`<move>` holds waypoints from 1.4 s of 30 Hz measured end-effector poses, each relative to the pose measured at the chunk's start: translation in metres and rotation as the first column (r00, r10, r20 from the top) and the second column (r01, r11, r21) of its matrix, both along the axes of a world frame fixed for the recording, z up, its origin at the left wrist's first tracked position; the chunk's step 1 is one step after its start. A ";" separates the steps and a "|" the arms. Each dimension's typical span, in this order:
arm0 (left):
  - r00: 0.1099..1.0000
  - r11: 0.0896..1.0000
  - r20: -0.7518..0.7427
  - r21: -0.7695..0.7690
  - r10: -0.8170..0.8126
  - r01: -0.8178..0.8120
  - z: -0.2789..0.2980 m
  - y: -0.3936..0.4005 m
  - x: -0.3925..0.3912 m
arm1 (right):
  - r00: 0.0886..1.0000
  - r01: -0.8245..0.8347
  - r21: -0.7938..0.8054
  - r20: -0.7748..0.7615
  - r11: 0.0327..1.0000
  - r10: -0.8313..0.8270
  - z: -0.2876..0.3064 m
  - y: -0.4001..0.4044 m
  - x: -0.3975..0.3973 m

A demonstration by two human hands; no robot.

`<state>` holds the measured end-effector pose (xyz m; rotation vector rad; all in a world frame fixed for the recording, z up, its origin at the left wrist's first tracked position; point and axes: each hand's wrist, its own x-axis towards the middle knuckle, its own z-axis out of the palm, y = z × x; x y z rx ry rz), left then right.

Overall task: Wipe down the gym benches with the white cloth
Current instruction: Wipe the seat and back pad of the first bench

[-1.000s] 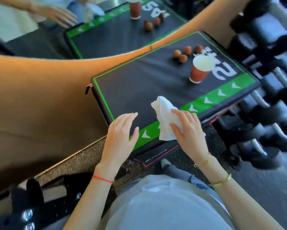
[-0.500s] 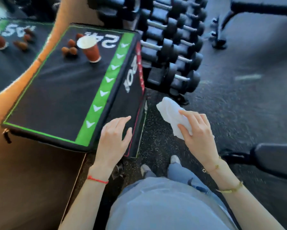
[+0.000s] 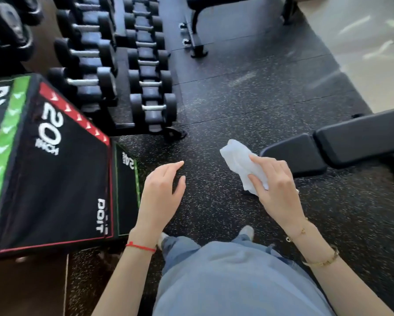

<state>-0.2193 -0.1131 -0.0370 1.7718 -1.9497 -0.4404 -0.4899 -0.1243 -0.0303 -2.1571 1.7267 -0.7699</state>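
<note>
My right hand (image 3: pixel 275 188) holds a crumpled white cloth (image 3: pixel 239 160) in the air over the speckled black floor. A black padded gym bench (image 3: pixel 342 142) lies to the right, its near seat pad just beyond the cloth and apart from it. A second bench (image 3: pixel 214 10) stands at the far top. My left hand (image 3: pixel 162 192) hovers free with fingers apart, just right of the plyo box.
A black plyo box (image 3: pixel 54 179) with green and red stripes and "20 INCH" lettering fills the left. A dumbbell rack (image 3: pixel 123 71) with several black dumbbells runs up the upper left. Rubber floor (image 3: pixel 248 99) lies between rack and benches. My legs and shoes show below.
The view has swung right, away from the plyo box top toward the floor and benches. My left hand has come off the box edge. The cloth stays in my right hand.
</note>
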 end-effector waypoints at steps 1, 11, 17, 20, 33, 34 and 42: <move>1.000 1.000 -0.006 0.000 -0.013 0.013 -0.001 -0.004 -0.023 | 1.000 0.010 0.008 -0.013 1.000 -0.009 -0.002 -0.001 -0.023; 0.995 0.995 -0.007 0.026 -0.098 0.098 -0.011 -0.061 -0.167 | 0.990 0.103 0.026 -0.103 0.994 -0.100 -0.036 -0.046 -0.165; 0.989 0.989 0.005 0.023 -0.146 0.146 -0.027 -0.117 -0.216 | 0.986 0.114 0.064 -0.129 0.991 -0.105 -0.062 -0.092 -0.219; 0.988 0.988 0.018 0.035 -0.153 0.152 -0.033 -0.141 -0.237 | 0.987 0.106 0.084 -0.131 0.991 -0.095 -0.072 -0.116 -0.248; 0.998 0.998 0.067 0.053 0.014 -0.017 -0.086 -0.185 -0.354 | 0.978 -0.114 0.174 -0.154 0.978 0.142 -0.135 -0.207 -0.364; 0.997 0.998 0.071 0.048 0.031 -0.034 -0.097 -0.186 -0.361 | 0.973 -0.140 0.168 -0.161 0.976 0.167 -0.145 -0.213 -0.371; 0.987 0.987 0.105 0.096 0.122 -0.132 -0.233 -0.190 -0.389 | 0.953 -0.223 0.138 -0.179 0.965 0.245 -0.265 -0.246 -0.385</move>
